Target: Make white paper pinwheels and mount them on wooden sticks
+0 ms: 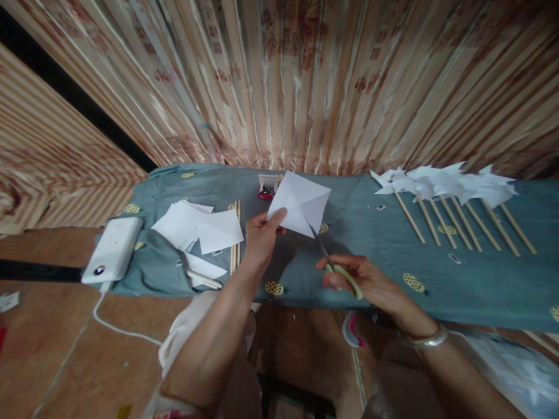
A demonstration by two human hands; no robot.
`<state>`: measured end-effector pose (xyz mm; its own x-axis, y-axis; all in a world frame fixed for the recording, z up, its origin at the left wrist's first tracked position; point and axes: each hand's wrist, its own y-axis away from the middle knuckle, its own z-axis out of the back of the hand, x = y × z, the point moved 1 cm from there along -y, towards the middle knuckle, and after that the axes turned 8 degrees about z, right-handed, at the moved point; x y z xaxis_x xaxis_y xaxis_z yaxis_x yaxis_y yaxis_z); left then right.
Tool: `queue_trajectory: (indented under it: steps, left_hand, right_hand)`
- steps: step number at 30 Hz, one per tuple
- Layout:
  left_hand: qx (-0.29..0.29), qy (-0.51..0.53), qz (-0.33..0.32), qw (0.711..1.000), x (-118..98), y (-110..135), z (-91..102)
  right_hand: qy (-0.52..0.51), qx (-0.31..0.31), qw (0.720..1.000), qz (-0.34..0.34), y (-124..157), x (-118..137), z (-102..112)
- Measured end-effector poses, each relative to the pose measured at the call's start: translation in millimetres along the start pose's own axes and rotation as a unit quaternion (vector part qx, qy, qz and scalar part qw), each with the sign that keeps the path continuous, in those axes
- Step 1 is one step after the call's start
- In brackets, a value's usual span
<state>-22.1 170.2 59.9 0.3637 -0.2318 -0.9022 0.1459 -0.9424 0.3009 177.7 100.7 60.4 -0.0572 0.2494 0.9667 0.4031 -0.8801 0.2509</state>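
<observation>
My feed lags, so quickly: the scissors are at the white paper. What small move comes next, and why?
Probably snip a little further along the crease toward the middle of the paper square, stopping short of it. The scissors meet its lower edge with their blades, the left hand pinches its corner, and the right hand holds the handles.

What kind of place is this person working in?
Most likely a room at home, set up for paper craft: a teal cloth spread on the floor before a striped curtain, finished pinwheels laid in a row, and the left hand holding a paper square that the right hand cuts with scissors.
</observation>
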Motion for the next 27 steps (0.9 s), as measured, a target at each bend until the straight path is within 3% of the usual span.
queue_trajectory:
  steps: [3, 5, 7, 9, 11, 15, 22, 24, 27]
  left_hand:
    - [-0.003, 0.018, 0.003, 1.000, -3.4, -1.0, 3.7]
    - [0.001, 0.015, 0.005, 1.000, -3.9, 0.2, 4.3]
    - [0.016, -0.001, 0.011, 1.000, -2.3, 2.5, 2.8]
    - [0.045, -0.032, 0.019, 0.998, 1.3, 5.3, -0.2]
    - [0.083, -0.074, 0.035, 0.993, 6.2, 8.2, -3.8]
    - [0.158, -0.152, 0.084, 0.972, 14.6, 14.5, -10.3]
    - [0.203, -0.166, 0.122, 0.957, 18.3, 19.3, -14.5]
    - [0.195, -0.132, 0.115, 0.965, 19.2, 19.1, -14.8]
    - [0.197, -0.030, 0.111, 0.974, 21.8, 22.4, -18.1]
  right_hand:
    - [0.020, 0.025, 0.999, -0.023, 8.9, 1.3, 18.1]
    - [0.023, 0.004, 1.000, -0.021, 12.2, 1.0, 30.5]
    - [0.022, -0.092, 0.995, 0.019, 11.7, 0.2, 42.1]
    - [0.020, -0.213, 0.974, 0.071, 8.6, -0.4, 51.4]
    - [0.018, -0.287, 0.951, 0.116, 4.4, 0.0, 56.6]
    - [0.013, -0.278, 0.949, 0.149, -1.2, 4.6, 55.4]
    - [0.007, -0.201, 0.975, 0.095, -3.2, 7.4, 38.9]
    - [0.001, -0.220, 0.970, 0.102, -6.1, 5.9, 36.4]
    - [-0.013, -0.296, 0.946, 0.132, -12.7, 4.2, 33.4]
